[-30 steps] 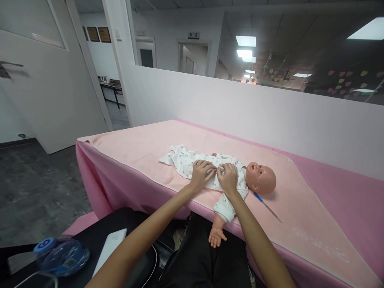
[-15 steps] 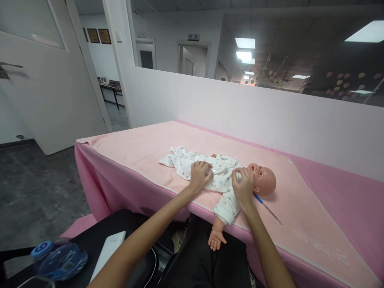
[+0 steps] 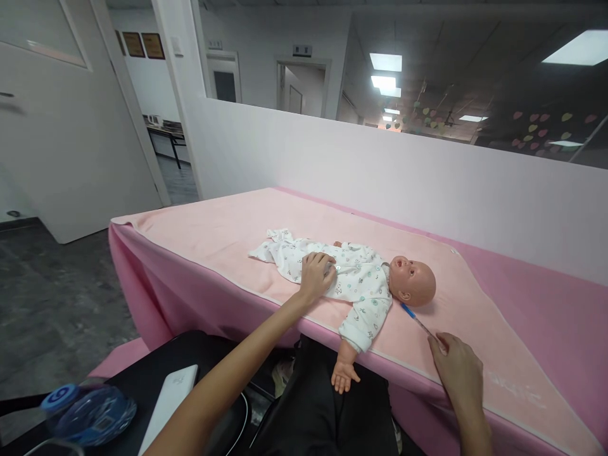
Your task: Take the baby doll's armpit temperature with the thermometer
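Note:
A baby doll (image 3: 412,281) lies on its back on a peach cloth, its head to the right. It wears a white printed romper (image 3: 363,285), and one arm hangs over the table's front edge. My left hand (image 3: 317,275) rests on the romper's middle, fingers curled and closed on the fabric; what lies under the fingertips is partly hidden. To the right, my right hand (image 3: 455,364) has its thumb and fingers closed at the near end of a slim pen-like stick (image 3: 424,326). The stick's blue far end lies beside the doll's head.
The peach cloth (image 3: 204,228) covers a pink-draped table against a low white wall (image 3: 294,149). At lower left, a black chair (image 3: 209,361) holds a water bottle (image 3: 90,411) and a white flat box (image 3: 171,402). A door (image 3: 80,139) stands at the left.
My right hand has left the romper's chest near the doll's neck and moved right and down to the pen-like stick. My left hand stays on the romper. The view has shifted slightly.

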Tool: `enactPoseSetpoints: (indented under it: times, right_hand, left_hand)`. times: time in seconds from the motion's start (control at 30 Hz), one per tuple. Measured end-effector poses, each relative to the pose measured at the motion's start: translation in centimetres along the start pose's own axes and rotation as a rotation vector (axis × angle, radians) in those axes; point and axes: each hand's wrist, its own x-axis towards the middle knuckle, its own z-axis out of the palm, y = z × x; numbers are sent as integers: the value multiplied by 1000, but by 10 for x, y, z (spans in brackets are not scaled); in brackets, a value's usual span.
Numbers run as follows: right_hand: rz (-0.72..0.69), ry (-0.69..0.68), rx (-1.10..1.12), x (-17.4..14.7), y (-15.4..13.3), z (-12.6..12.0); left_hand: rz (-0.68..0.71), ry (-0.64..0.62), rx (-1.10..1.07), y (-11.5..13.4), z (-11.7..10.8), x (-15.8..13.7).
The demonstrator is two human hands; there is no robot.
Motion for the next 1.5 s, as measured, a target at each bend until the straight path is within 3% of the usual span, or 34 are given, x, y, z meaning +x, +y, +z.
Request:
enactPoseSetpoints:
  times: [0.13,0.27,0.37,0.47,0.6,0.83,1.03,1.23,1.3,1.43,1.5]
  right_hand:
    - [4,-24,-14,-10,-6,-8]
    - [159,-67,151,-12,-13,-30]
    - [264,21,328,-5,-21,-47]
    - [251,97,436,7,-32,-57]
    - [170,86,461,27,-47,-59]
    - [66,-174,357,47,-53,-55]
    - [74,-483,678,49,-40,-44]
    - [97,-573,841,51,-47,-38]
    - [55,-609,881,55,-53,-49]
    - [-182,-755,1112,74,-59,-95]
    - [-250,-687,1233,87,-57,-123]
  left_hand:
    - [-13,-29,25,1,-1,0]
    - [-12,-26,24,2,-2,0]
    - [-18,-23,6,2,-1,0]
    - [-20,-31,-7,1,-1,0]
    - [-22,-35,-8,0,-2,1]
    - [-18,-35,8,0,-3,1]
    - [-14,-44,-2,0,-3,1]
    - [-9,-55,11,-1,-4,1]
    - [-7,-56,16,-1,-4,1]
    - [-12,-60,17,-1,-4,2]
    - [-16,-65,16,0,-4,2]
